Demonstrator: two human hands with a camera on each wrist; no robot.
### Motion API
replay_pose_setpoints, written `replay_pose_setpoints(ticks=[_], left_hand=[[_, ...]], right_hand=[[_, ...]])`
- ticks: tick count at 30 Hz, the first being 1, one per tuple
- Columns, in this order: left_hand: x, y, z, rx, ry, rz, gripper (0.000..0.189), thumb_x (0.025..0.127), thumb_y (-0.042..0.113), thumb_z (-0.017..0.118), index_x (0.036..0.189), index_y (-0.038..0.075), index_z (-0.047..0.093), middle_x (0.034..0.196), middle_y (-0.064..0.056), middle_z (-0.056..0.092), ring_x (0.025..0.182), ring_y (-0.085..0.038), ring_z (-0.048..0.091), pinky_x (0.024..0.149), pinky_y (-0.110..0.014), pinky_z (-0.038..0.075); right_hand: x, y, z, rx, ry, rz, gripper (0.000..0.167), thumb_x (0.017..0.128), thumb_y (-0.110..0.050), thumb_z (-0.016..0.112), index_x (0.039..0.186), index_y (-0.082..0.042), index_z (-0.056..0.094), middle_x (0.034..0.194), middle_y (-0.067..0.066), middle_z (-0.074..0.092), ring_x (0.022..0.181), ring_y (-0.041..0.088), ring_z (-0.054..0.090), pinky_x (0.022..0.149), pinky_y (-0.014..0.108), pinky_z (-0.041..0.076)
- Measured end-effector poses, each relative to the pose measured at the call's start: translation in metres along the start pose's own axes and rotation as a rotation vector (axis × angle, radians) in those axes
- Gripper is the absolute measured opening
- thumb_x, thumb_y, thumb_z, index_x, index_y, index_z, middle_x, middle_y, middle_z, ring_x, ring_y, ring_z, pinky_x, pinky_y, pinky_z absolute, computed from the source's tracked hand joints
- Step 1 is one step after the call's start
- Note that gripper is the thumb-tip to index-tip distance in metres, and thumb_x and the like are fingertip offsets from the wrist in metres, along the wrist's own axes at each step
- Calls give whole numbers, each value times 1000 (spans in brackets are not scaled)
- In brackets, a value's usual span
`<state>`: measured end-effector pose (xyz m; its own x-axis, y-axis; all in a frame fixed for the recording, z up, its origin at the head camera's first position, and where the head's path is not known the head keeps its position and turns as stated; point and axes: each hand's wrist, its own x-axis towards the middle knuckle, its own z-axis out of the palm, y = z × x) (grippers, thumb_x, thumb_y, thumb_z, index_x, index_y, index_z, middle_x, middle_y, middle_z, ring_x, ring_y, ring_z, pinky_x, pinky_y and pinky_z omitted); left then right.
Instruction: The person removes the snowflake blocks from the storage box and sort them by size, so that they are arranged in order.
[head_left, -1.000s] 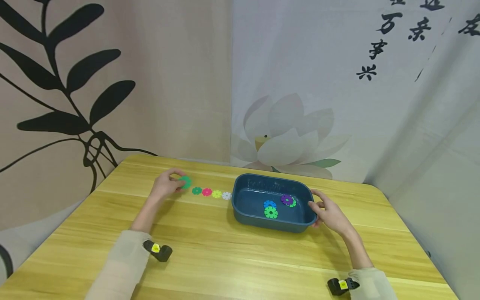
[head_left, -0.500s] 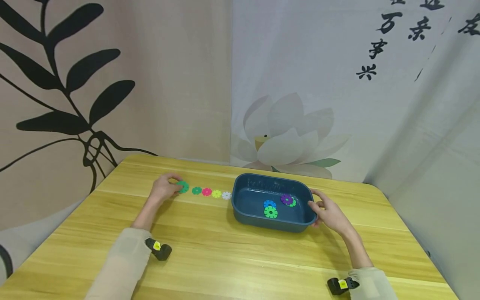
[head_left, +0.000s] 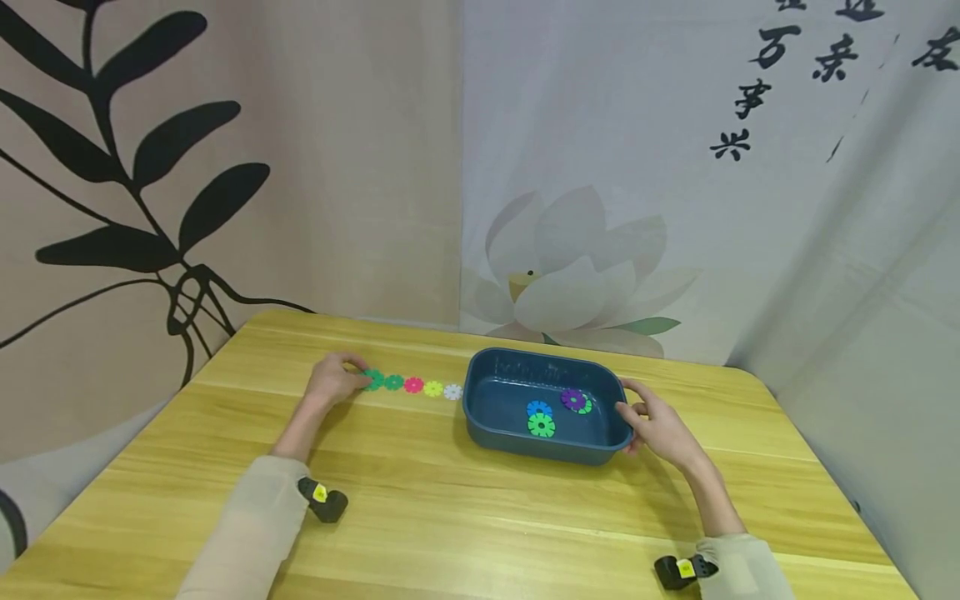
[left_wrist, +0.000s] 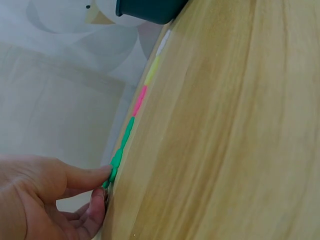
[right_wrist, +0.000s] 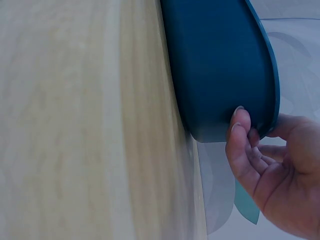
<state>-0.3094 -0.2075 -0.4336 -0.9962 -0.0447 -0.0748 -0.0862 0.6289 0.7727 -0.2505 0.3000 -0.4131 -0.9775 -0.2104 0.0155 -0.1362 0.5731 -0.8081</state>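
Note:
At the row's left end, my left hand pinches a green snowflake disc between thumb and fingers, close down at the table. Its edge meets a darker green disc. A pink disc, a yellow disc and a white disc continue the line toward a dark blue basin. My right hand grips the basin's right end, thumb over the rim and fingers under the outer wall, as the right wrist view also shows. Inside lie a blue disc, a purple disc and light green discs.
The wooden table reaches back to a printed curtain. Each sleeve carries a black wrist camera, one at the left cuff and one at the right.
My left hand has lowered the green disc and brought it right up to the left end of the row. The right hand and the basin have stayed where they were.

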Motion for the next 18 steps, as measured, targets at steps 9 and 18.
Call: replay_pose_setpoints(ticks=[9, 18], left_hand=[[-2, 2, -1, 5, -3, -5, 36, 96, 12, 67, 124, -9, 58, 127, -34, 55, 108, -42, 55, 87, -48, 49], [-7, 13, 3, -15, 42, 34, 35, 96, 10, 65, 122, -12, 58, 114, -31, 63, 101, -41, 61, 85, -47, 51]], right_hand=[[-1, -1, 0, 0, 3, 1, 56, 107, -16, 51, 155, 1, 26, 86, 17, 63, 58, 34, 68, 59, 37, 59], [-1, -2, 1, 2, 5, 1, 55, 107, -14, 50, 154, 1, 27, 86, 18, 63, 58, 34, 68, 58, 38, 59]])
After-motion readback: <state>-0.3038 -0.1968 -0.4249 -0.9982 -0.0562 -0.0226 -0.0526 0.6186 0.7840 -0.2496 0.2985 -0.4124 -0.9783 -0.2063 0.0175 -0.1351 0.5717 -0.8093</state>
